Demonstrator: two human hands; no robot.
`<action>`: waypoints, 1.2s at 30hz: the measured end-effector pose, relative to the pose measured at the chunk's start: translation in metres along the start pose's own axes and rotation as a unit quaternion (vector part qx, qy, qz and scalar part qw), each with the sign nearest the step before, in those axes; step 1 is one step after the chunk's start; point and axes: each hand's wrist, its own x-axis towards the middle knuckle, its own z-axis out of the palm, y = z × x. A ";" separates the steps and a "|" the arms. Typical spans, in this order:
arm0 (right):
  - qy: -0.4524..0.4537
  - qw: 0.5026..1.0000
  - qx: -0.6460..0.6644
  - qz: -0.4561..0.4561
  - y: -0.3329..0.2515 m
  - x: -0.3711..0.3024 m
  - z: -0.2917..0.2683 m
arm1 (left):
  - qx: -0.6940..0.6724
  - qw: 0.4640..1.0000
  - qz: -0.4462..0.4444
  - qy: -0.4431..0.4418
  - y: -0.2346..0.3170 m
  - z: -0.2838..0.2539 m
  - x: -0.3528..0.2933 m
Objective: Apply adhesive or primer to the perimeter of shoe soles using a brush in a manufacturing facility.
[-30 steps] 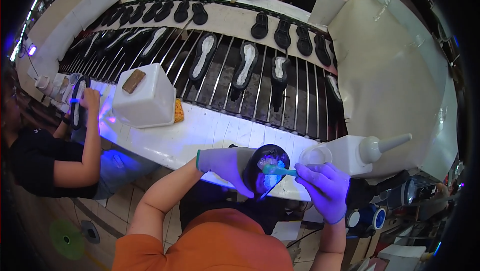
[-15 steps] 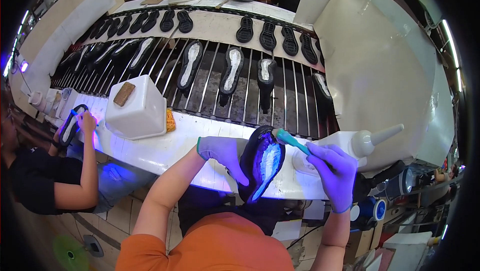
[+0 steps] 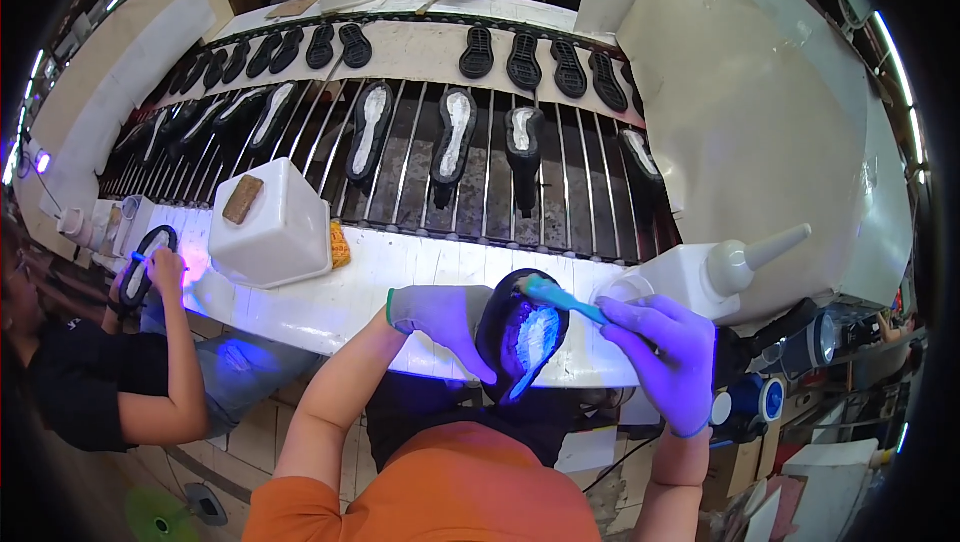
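Note:
My gloved left hand (image 3: 446,322) grips a black shoe upper (image 3: 495,330) from its left side, holding it bottom-up over the near edge of the white table. A whitish strip (image 3: 537,337) runs along the middle of its underside, glowing blue under violet light. In my gloved right hand (image 3: 665,347) is a brush with a teal handle (image 3: 565,298). Its bristle end touches the far rim of the shoe's underside. A small white pot (image 3: 628,288) stands just beyond my right fingers.
Rollers (image 3: 408,142) carry several upturned shoe uppers (image 3: 455,137); black soles (image 3: 523,60) line the shelf behind. A white box-like container (image 3: 268,222) with a brown block (image 3: 243,199) stands left, a white spouted bottle (image 3: 690,277) right. A co-worker (image 3: 110,352) brushes another shoe at left.
The shoe has tipped, so its underside looks shorter from here. The brush head has moved left along the far rim, and my right hand has shifted slightly with it.

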 end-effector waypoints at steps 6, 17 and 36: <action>-0.092 0.995 -0.018 -0.044 0.008 0.004 0.002 | 0.023 0.999 0.028 -0.005 -0.030 -0.001 -0.002; 0.086 0.960 -0.065 0.257 0.147 -0.105 0.037 | -0.188 0.954 -0.037 0.230 -0.095 0.013 -0.037; 0.116 0.866 0.195 0.445 0.189 -0.133 0.055 | -0.720 0.650 0.004 0.244 -0.124 0.140 0.008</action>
